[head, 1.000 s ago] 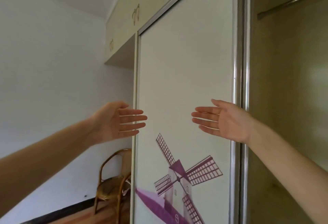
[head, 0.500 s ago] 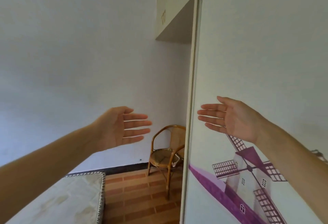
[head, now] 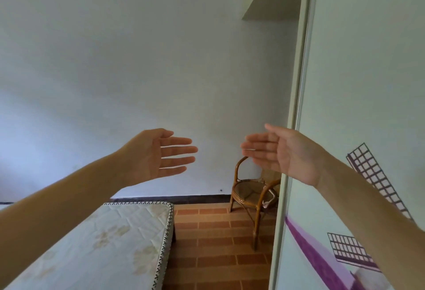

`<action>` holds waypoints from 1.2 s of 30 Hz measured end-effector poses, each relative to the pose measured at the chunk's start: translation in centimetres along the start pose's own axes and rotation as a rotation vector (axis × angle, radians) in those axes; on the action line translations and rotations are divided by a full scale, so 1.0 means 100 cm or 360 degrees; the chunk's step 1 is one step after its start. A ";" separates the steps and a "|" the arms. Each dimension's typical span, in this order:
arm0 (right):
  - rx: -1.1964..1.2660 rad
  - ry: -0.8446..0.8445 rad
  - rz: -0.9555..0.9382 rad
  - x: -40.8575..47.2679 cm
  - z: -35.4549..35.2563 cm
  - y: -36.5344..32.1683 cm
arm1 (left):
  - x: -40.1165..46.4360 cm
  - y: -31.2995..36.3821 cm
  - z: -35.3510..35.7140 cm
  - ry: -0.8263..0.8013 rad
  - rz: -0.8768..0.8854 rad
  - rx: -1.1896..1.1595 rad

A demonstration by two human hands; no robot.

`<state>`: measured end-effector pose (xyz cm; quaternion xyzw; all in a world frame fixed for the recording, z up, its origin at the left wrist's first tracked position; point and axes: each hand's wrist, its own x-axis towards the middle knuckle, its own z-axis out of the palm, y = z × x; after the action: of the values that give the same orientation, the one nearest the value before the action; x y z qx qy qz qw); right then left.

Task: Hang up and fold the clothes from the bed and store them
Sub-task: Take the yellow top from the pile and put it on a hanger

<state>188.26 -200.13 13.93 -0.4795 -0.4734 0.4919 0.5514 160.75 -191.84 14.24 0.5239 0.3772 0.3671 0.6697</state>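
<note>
Bed sits low on your left, its bare patterned mattress showing, no clothes visible on this corner. Wardrobe door with the windmill print fills your right. Rattan chair stands between them. Your left hand and right hand hover, palms facing, fingers straight, holding nothing.

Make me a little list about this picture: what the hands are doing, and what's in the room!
left hand: raised, palm open, fingers straight and spread, holding nothing
right hand: raised, palm open, fingers straight, holding nothing
mattress: lower left, pale quilted top with patterned edging; no clothes on the part in view
chair: brown rattan, in the corner between the white wall and the wardrobe
wardrobe door: at right, white with a purple windmill picture
floor: reddish-brown brick-pattern tiles
clothes: none in view
</note>
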 end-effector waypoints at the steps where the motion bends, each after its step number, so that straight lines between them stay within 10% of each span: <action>1: 0.0008 -0.0008 0.0012 0.010 -0.005 0.002 | 0.007 -0.001 0.000 0.0010 -0.0002 0.0005; 36: 0.0082 0.0042 0.0462 0.446 -0.061 0.139 | 0.429 -0.048 -0.155 0.0072 -0.0236 -0.0021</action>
<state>196.08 -155.30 1.82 -0.5350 -0.3791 0.5720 0.4928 166.52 -148.09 1.84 0.4817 0.4275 0.3307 0.6898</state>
